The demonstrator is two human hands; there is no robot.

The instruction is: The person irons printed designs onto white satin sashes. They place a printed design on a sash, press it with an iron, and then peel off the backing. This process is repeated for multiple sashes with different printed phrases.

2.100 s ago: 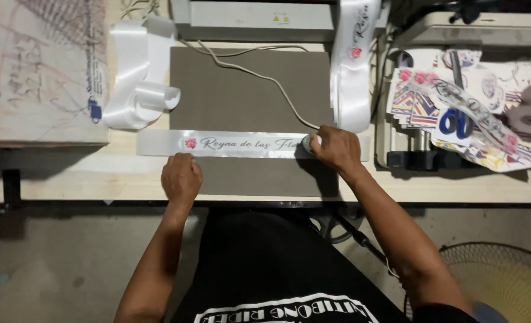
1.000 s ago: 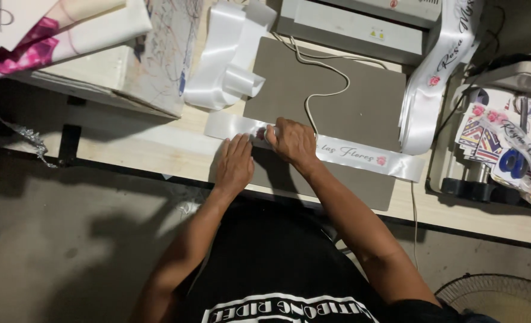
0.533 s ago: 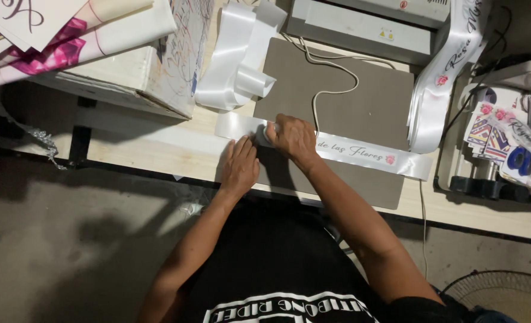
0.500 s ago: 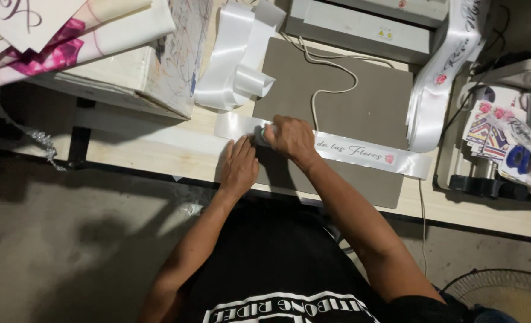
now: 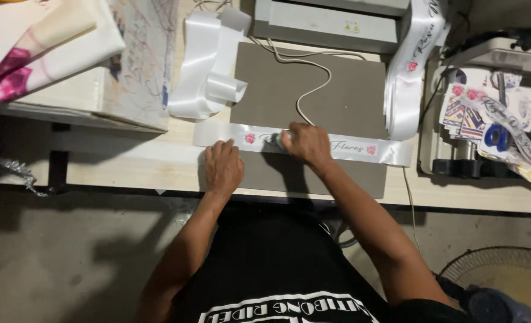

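A white satin ribbon (image 5: 355, 148) printed with script and small pink roses lies flat across the front of a grey mat (image 5: 337, 90). My left hand (image 5: 222, 167) rests palm down on the ribbon's left part, fingers together. My right hand (image 5: 306, 143) is closed on a small pale tool (image 5: 280, 141) pressed on the middle of the ribbon. A thin white cord (image 5: 314, 90) runs from the tool across the mat toward the back.
Loops of plain white ribbon (image 5: 208, 72) lie left of the mat. A grey machine (image 5: 331, 18) stands behind it. Another printed ribbon (image 5: 409, 78) hangs at the mat's right edge. Printed sheets (image 5: 466, 116) and blue-handled scissors (image 5: 497, 136) lie right; a fan (image 5: 504, 281) stands below.
My right hand has slid the tool leftward along the ribbon, from its right part to near its middle. My left hand now lies on the ribbon's left part. The view has shifted.
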